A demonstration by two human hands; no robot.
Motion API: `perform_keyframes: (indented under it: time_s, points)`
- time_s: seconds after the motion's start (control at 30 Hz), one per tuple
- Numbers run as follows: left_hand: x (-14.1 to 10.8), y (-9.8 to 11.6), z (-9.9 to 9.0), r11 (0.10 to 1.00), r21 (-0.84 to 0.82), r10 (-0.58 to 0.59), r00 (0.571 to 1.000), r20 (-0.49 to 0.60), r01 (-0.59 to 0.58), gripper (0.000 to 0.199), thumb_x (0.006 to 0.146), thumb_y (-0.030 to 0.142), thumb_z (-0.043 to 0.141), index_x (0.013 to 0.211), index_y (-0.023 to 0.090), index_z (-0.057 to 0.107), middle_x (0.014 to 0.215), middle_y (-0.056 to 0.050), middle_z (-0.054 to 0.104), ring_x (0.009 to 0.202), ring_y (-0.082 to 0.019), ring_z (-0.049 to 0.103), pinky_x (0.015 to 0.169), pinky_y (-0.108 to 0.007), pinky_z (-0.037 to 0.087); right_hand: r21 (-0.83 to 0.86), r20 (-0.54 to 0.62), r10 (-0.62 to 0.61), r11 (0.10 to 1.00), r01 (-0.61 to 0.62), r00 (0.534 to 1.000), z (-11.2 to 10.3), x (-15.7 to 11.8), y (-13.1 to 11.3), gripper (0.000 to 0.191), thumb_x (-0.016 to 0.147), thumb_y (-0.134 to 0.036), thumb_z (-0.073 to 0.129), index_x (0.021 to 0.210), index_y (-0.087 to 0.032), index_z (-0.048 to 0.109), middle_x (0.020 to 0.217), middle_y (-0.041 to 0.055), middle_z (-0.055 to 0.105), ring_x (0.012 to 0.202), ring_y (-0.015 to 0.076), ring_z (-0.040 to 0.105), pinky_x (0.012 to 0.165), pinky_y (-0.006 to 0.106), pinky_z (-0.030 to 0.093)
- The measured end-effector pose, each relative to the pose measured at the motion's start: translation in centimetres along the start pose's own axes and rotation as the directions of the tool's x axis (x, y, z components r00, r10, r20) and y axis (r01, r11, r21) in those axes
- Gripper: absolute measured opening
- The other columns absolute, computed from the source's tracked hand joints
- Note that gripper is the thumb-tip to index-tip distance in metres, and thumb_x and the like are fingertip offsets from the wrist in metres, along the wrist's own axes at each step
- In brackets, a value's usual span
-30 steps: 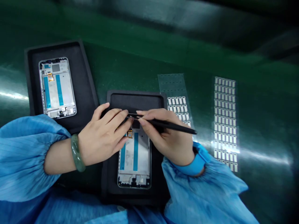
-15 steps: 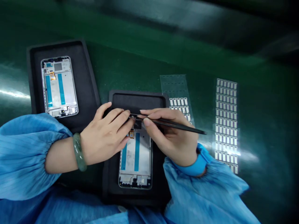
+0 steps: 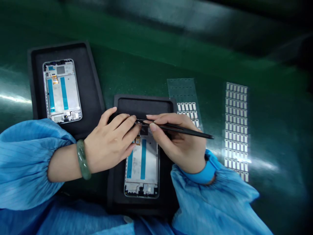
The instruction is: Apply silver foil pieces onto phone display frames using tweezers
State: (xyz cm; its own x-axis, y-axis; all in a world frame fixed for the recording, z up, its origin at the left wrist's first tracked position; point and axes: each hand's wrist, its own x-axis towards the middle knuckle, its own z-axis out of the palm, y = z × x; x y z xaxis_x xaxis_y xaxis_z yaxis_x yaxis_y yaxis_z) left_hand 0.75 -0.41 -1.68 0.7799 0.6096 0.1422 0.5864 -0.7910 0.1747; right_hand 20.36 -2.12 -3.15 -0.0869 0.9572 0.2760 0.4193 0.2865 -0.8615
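My left hand (image 3: 113,138) lies across the upper left part of a phone frame (image 3: 150,163), fingers stretched and spread, fingertips at its top end. In my right hand (image 3: 184,143) is a pair of black tweezers (image 3: 182,129), gripped between thumb and fingers. Their tips point left and meet the top end of the frame, close to my left fingertips. What the tips touch is too small to make out. The frame has blue strips and a small orange flex cable (image 3: 137,141), and rests in a black tray (image 3: 143,205).
A second black tray (image 3: 90,94) at the left holds another phone frame (image 3: 70,98). Right of my right hand lies a sheet of small pale stickers (image 3: 236,125). A partly used clear sheet (image 3: 182,88) is partly behind that hand. The table (image 3: 137,71) is green.
My right hand has shifted very slightly left, and the rear end of the tweezers has moved a little left and up. My left hand and the phone frame have stayed put.
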Motion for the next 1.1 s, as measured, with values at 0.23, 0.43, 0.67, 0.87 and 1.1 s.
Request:
perform_keyframes:
  time_s: [0.23, 0.43, 0.67, 0.87, 1.1]
  points:
    - [-0.03, -0.01, 0.06, 1.000, 0.010, 0.003, 1.000, -0.015, -0.003, 0.037, 0.094, 0.028, 0.041, 0.122, 0.010, 0.056, 0.124, -0.013, 0.057, 0.114, -0.028, 0.053, 0.103, -0.054, 0.035, -0.014, -0.014, -0.024, 1.000, 0.023, 1.000, 0.10, 0.11, 0.08, 0.025, 0.079, -0.011, 0.065, 0.096, -0.028, 0.057, 0.098, -0.0001, 0.068, 0.093, 0.0174, 0.068, 0.081, 0.032, 0.057]
    - [0.03, 0.01, 0.10, 1.000, 0.011, 0.002, 1.000, -0.021, -0.001, 0.036, 0.094, 0.028, 0.040, 0.121, 0.010, 0.056, 0.124, -0.013, 0.058, 0.114, -0.028, 0.053, 0.103, -0.054, 0.035, -0.035, -0.005, -0.027, 0.999, 0.027, 1.000, 0.20, 0.22, 0.06, 0.025, 0.081, -0.013, 0.063, 0.096, -0.032, 0.057, 0.096, 0.0000, 0.067, 0.093, 0.0193, 0.067, 0.080, 0.034, 0.057]
    - [0.01, -0.04, 0.13, 1.000, 0.012, 0.004, 1.000, -0.028, -0.004, 0.036, 0.093, 0.028, 0.042, 0.120, 0.009, 0.056, 0.124, -0.014, 0.058, 0.113, -0.027, 0.053, 0.103, -0.054, 0.035, -0.091, -0.023, -0.024, 0.996, 0.022, 0.999, 0.37, 0.25, 0.11, 0.023, 0.080, -0.014, 0.064, 0.095, -0.030, 0.056, 0.096, -0.0007, 0.067, 0.092, 0.0191, 0.068, 0.077, 0.032, 0.057]
    - [-0.02, -0.08, 0.16, 1.000, 0.008, 0.009, 1.000, -0.022, -0.009, 0.036, 0.093, 0.028, 0.042, 0.120, 0.009, 0.056, 0.125, -0.013, 0.057, 0.114, -0.028, 0.052, 0.103, -0.054, 0.034, 0.005, -0.051, 0.007, 1.000, -0.006, 0.999, 0.10, 0.01, 0.31, 0.025, 0.078, -0.012, 0.065, 0.097, -0.026, 0.057, 0.097, 0.0005, 0.066, 0.091, 0.0191, 0.069, 0.078, 0.034, 0.058]
    - [0.03, -0.03, 0.16, 1.000, -0.003, 0.005, 0.999, -0.033, -0.005, 0.037, 0.092, 0.027, 0.044, 0.121, 0.009, 0.056, 0.124, -0.014, 0.058, 0.113, -0.028, 0.053, 0.103, -0.055, 0.035, -0.069, -0.059, -0.053, 0.996, 0.049, 0.997, 0.22, -0.04, -0.03, 0.026, 0.076, -0.010, 0.066, 0.094, -0.026, 0.058, 0.094, 0.0002, 0.067, 0.090, 0.0181, 0.069, 0.078, 0.032, 0.057]
